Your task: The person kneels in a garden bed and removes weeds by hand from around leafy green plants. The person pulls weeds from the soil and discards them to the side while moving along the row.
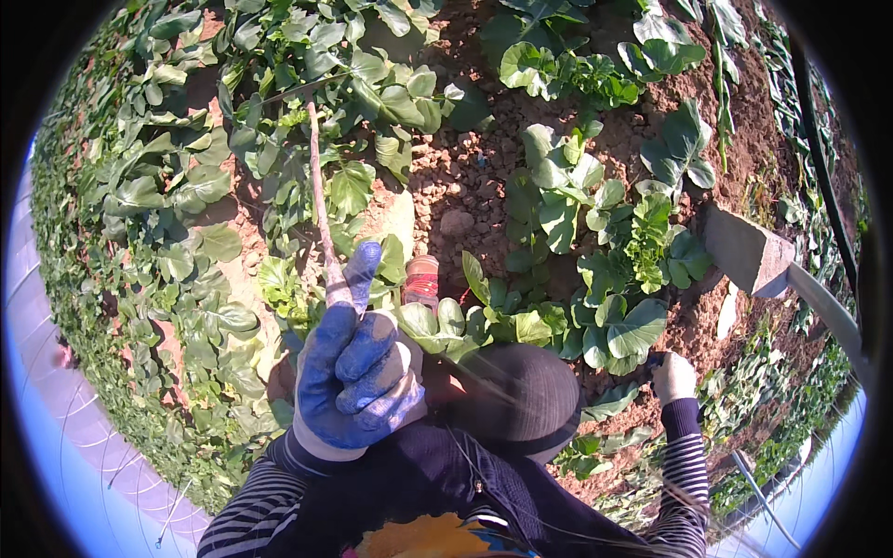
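Note:
My left hand (358,372), in a glove with a blue coated palm, is raised in front of my body. Its fingers are wrapped round the wooden handle of a small hoe (319,181), with the thumb pointing up along it. The thin crosswise head of the hoe lies among leaves at its far end. Low on the right, my right hand (674,377), in a pale glove with dark fingers, reaches down beside leafy green plants (635,330). Its fingers look curled in at the base of the leaves, and shade hides what they hold, if anything.
Broad-leaved plants (205,186) grow thickly on the left, with cloddy brown soil (456,200) between rows. My knee (521,395) and red-patterned footwear (421,282) are close to the plants. A concrete block (749,251) with a grey pole (828,307) stands at right, near a black hose (819,149).

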`<action>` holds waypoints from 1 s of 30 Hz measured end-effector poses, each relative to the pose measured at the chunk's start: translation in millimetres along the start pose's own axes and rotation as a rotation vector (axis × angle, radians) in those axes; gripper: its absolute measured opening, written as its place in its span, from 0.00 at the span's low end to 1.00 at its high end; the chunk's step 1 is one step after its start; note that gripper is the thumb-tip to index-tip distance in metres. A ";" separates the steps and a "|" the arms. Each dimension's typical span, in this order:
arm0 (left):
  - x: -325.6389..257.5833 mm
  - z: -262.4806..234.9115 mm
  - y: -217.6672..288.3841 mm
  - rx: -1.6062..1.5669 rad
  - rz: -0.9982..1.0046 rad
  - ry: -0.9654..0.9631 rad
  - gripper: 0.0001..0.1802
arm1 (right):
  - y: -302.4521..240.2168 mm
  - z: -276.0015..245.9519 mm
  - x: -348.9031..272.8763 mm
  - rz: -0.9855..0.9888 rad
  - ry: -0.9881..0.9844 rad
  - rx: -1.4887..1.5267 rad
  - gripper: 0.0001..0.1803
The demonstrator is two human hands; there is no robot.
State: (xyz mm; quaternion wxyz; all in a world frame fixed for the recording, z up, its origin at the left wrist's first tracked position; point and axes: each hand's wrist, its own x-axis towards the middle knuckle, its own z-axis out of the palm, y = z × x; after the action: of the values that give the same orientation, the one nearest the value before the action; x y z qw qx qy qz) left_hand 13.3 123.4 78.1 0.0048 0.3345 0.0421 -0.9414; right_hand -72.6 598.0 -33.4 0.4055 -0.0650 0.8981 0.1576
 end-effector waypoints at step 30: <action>172.4 53.9 32.2 0.090 -0.065 -0.275 0.32 | -29.8 -13.9 13.2 0.126 -0.221 -0.067 0.11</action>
State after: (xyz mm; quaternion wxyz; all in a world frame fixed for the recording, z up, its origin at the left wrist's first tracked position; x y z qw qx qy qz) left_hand -153.3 90.2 8.6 -0.0351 0.2009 0.0096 -0.9789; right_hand -83.9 565.4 -41.5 0.4890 -0.0044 0.8443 0.2190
